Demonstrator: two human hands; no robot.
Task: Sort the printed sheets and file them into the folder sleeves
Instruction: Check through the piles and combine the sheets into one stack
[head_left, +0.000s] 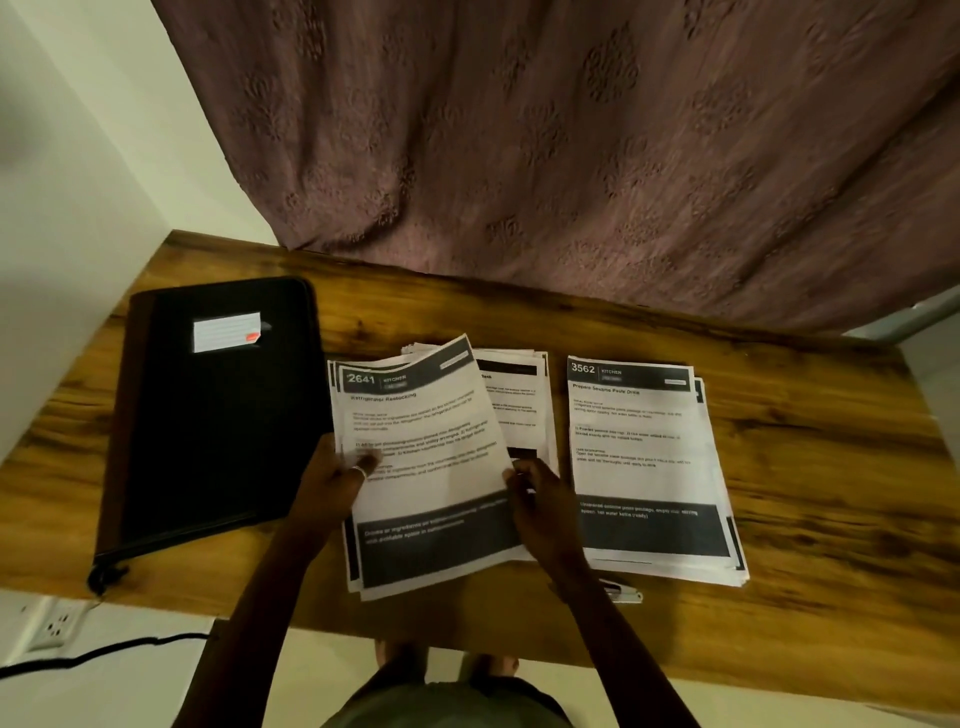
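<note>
A closed black zip folder (218, 410) with a white label lies at the table's left. In the middle, a printed sheet headed 2641 (426, 441) sits tilted on top of a stack of sheets (519, 395). My left hand (332, 478) pinches that sheet's left edge, thumb on top. My right hand (535, 499) grips its right edge. To the right lies a second stack (649, 467), its top sheet headed 3562.
The wooden table (831, 467) stands against a mauve curtain (571, 156). A small stapler (623, 592) peeks out under the right stack near the front edge. A wall socket and black cable (78, 654) are on the floor at left.
</note>
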